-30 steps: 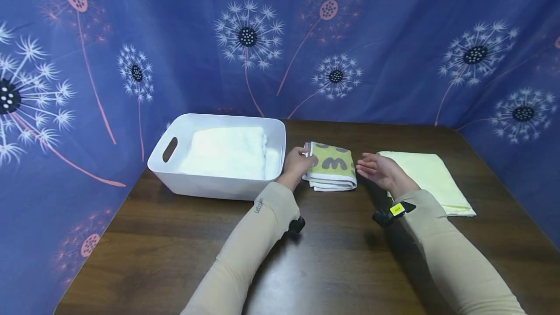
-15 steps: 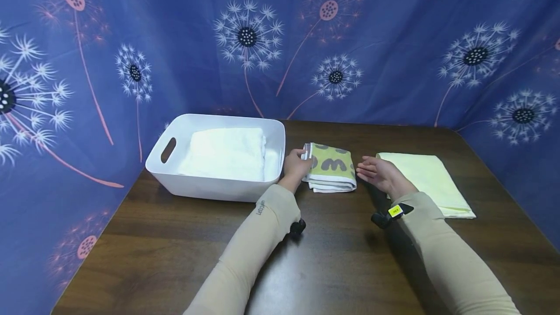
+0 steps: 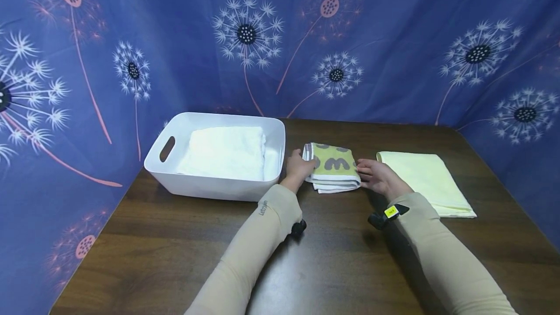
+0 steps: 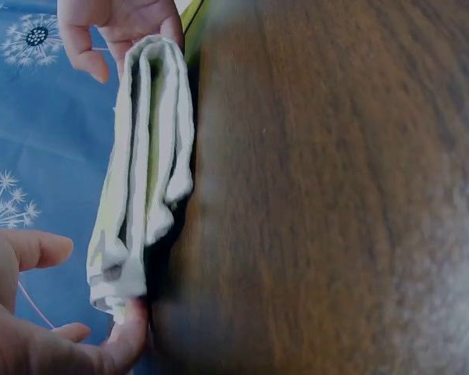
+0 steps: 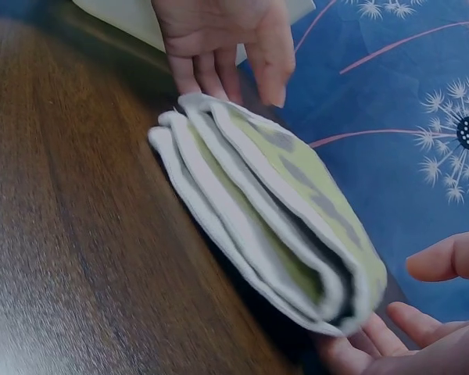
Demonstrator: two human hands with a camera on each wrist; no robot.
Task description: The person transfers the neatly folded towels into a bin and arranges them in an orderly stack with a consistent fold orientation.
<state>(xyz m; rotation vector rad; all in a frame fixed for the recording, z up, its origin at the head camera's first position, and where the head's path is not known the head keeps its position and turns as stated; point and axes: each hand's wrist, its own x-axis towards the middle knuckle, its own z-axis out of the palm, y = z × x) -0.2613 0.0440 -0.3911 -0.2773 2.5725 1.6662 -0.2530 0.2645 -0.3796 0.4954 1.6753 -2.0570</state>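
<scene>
A folded yellow-green towel [image 3: 334, 166] with grey shapes and white edges lies mid-table, its layers stacked. My left hand [image 3: 298, 168] is at its left end; in the left wrist view the fingers [image 4: 129, 332] reach the towel's lower edge while the thumb stands away from it. At the opposite end, my right hand [image 3: 379, 176] touches the towel. The right wrist view shows fingers [image 5: 375, 336] tucked at the bottom layer, with the thumb raised apart from the cloth.
A white plastic basket [image 3: 214, 188] with a handle slot stands left of the left hand, holding a folded white towel [image 3: 227, 152]. Right of the right hand lies a folded pale yellow cloth [image 3: 430, 181]. A blue dandelion-print curtain [image 3: 280, 38] hangs behind the brown table [image 3: 341, 266].
The right hand's fingers have closed the small gap to the towel's right end and now touch it. The towel has shifted slightly right. The left hand stays at the left end.
</scene>
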